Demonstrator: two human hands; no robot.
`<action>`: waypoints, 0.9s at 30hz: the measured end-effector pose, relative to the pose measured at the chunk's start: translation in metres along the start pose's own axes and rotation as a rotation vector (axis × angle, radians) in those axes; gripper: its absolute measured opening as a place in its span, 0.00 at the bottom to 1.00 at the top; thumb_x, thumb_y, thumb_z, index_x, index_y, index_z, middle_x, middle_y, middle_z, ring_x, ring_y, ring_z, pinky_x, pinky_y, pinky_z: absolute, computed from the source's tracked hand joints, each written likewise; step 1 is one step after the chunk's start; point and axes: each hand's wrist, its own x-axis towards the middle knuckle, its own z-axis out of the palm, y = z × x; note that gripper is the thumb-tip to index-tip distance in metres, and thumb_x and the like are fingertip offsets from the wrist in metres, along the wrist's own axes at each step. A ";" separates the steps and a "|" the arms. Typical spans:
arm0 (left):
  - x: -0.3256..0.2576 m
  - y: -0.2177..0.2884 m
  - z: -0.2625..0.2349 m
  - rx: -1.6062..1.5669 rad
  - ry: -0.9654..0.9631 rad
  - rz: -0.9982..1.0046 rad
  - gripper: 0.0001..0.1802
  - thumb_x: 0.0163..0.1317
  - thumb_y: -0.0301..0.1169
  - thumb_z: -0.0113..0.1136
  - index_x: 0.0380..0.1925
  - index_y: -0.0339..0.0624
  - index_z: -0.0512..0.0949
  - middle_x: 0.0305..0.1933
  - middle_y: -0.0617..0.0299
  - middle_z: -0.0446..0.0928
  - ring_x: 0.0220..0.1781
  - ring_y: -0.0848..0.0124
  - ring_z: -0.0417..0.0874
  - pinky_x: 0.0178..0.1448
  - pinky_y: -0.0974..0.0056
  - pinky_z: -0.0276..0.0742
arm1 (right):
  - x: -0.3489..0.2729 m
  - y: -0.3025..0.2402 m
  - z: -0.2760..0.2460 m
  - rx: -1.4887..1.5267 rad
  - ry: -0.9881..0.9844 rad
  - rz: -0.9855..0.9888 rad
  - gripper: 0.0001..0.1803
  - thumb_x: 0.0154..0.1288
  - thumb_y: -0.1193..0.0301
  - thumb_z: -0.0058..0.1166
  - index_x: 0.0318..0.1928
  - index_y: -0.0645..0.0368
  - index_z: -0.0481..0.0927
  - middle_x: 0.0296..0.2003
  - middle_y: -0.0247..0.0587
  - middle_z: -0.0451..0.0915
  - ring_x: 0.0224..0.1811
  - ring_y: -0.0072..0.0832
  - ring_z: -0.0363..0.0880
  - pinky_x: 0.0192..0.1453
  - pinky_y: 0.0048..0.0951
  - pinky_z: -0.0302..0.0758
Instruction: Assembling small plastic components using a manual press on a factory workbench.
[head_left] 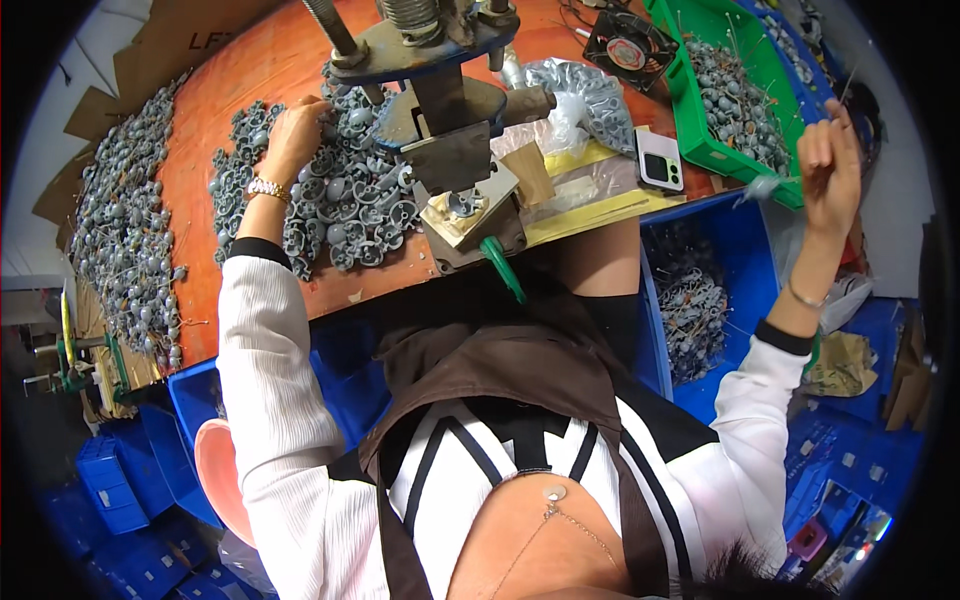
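Note:
My left hand (297, 135) is over a heap of grey curved plastic parts (350, 210) on the orange tabletop, fingers curled closed; whatever they hold is hidden. Raised at the right, beside the green crate (710, 150), my right hand (830, 185) has its fingers stretched and apart, with nothing plainly held. A small blurred grey piece (758, 190) hangs in the air left of it, above the blue bin (735, 270). In front of me stands a metal press (450, 160); a grey part (463, 204) sits on the pale block of its base.
More grey parts with thin wires (125, 220) cover the table's left side. A phone (660, 160), bagged parts (580, 100) and a black fan (630, 48) lie right of the press. A green handle (503, 270) juts toward me. Blue boxes (110, 485) stand at lower left.

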 end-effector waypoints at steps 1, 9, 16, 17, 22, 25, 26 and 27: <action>0.003 0.001 -0.001 0.029 -0.037 0.032 0.17 0.52 0.19 0.50 0.40 0.43 0.81 0.42 0.51 0.79 0.45 0.53 0.79 0.48 0.55 0.75 | -0.016 0.003 0.014 -0.062 0.049 0.048 0.13 0.74 0.67 0.41 0.46 0.64 0.73 0.19 0.28 0.60 0.20 0.17 0.57 0.23 0.18 0.57; -0.019 0.013 -0.017 -0.102 0.194 -0.023 0.08 0.52 0.24 0.60 0.35 0.40 0.77 0.33 0.52 0.78 0.38 0.53 0.80 0.42 0.55 0.74 | -0.094 0.069 0.089 -0.202 -0.353 0.360 0.16 0.68 0.64 0.52 0.26 0.61 0.74 0.13 0.29 0.67 0.12 0.14 0.63 0.18 0.16 0.57; -0.088 0.096 -0.029 -1.389 0.378 -0.605 0.13 0.57 0.20 0.63 0.44 0.38 0.79 0.29 0.67 0.76 0.26 0.80 0.73 0.31 0.75 0.70 | -0.118 0.111 0.161 -0.220 -0.405 0.531 0.04 0.62 0.77 0.55 0.31 0.64 0.81 0.19 0.30 0.76 0.20 0.12 0.70 0.23 0.15 0.63; -0.100 0.118 -0.024 -1.670 0.334 -0.643 0.12 0.57 0.19 0.61 0.43 0.38 0.79 0.30 0.66 0.77 0.27 0.80 0.74 0.31 0.75 0.71 | -0.120 0.120 0.168 -0.279 -0.414 0.432 0.06 0.61 0.76 0.57 0.28 0.65 0.81 0.19 0.29 0.76 0.20 0.12 0.70 0.23 0.16 0.63; -0.122 0.209 -0.030 -1.893 0.152 -0.739 0.17 0.63 0.20 0.55 0.52 0.30 0.74 0.46 0.55 0.79 0.45 0.68 0.83 0.50 0.68 0.81 | -0.126 0.145 0.210 -0.496 -0.361 0.103 0.12 0.58 0.75 0.60 0.21 0.65 0.74 0.15 0.38 0.72 0.15 0.20 0.65 0.21 0.26 0.59; -0.128 0.220 -0.029 -1.784 0.160 -0.625 0.18 0.64 0.22 0.55 0.54 0.30 0.73 0.50 0.53 0.78 0.46 0.69 0.83 0.51 0.68 0.80 | -0.126 0.149 0.220 -0.548 -0.332 -0.009 0.12 0.56 0.76 0.59 0.19 0.65 0.71 0.15 0.43 0.68 0.15 0.29 0.65 0.21 0.29 0.60; -0.127 0.221 -0.030 -1.785 0.156 -0.624 0.18 0.64 0.22 0.55 0.54 0.30 0.73 0.50 0.53 0.78 0.46 0.69 0.83 0.51 0.68 0.80 | -0.126 0.150 0.220 -0.551 -0.321 -0.023 0.12 0.56 0.76 0.59 0.19 0.65 0.71 0.15 0.43 0.69 0.15 0.29 0.66 0.21 0.29 0.61; -0.125 0.224 -0.031 -1.712 0.178 -0.569 0.17 0.63 0.22 0.57 0.53 0.30 0.74 0.49 0.54 0.79 0.45 0.69 0.83 0.51 0.68 0.80 | -0.126 0.151 0.221 -0.554 -0.308 -0.037 0.12 0.56 0.77 0.59 0.19 0.65 0.71 0.15 0.42 0.69 0.15 0.29 0.66 0.21 0.29 0.61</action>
